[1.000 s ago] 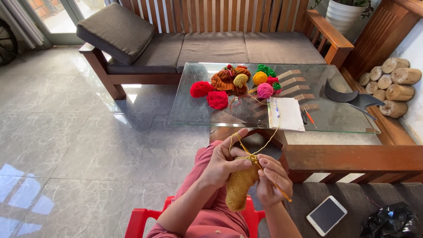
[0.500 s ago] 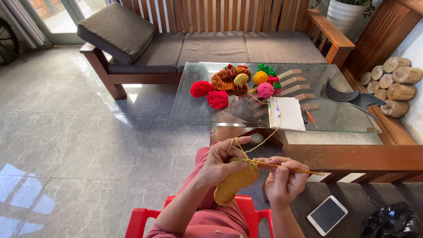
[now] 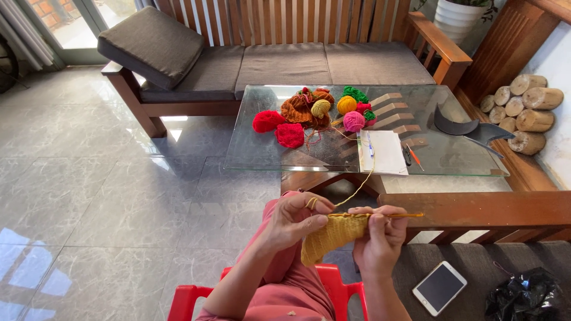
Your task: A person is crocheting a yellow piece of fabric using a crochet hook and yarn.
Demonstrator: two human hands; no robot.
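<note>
Mustard knit piece: ribbed yellow-brown fabric, hangs between both hands over the lap, top edge strung on the needle, lower end drooping to the left.
Left hand: fingers curled closed on the left top corner of the knit piece, yarn strand looped over the index finger.
Right hand: closed around the right end of the knit piece and the needle, thumb on top.
Hands relation: close together, not touching each other, joined only by the fabric.
Needle: thin, orange-yellow, lies about level, tip sticks out to the right past the right hand.
Yarn strand: yellow, runs from the left hand's fingers up toward the glass table, ends near the notebook; exact end cannot tell.
Glass table: clear top, wooden frame below, straight ahead of the hands.
Yarn balls: cluster on the table's middle; red, brown, yellow, orange, pink, green, packed touching each other.
Notebook: white, flat on table, right of the yarn, blue pen on it.
Phone: screen up, on the grey cushion, lower right of the right hand.
Black bag: crumpled plastic, far lower right, beside the phone.
Red chair: plastic, under the person, edge visible below the hands.
Sofa: wooden slats, grey cushions, behind the table.
Logs: stacked at the right wall.
Floor: grey marble tiles, glossy.
</note>
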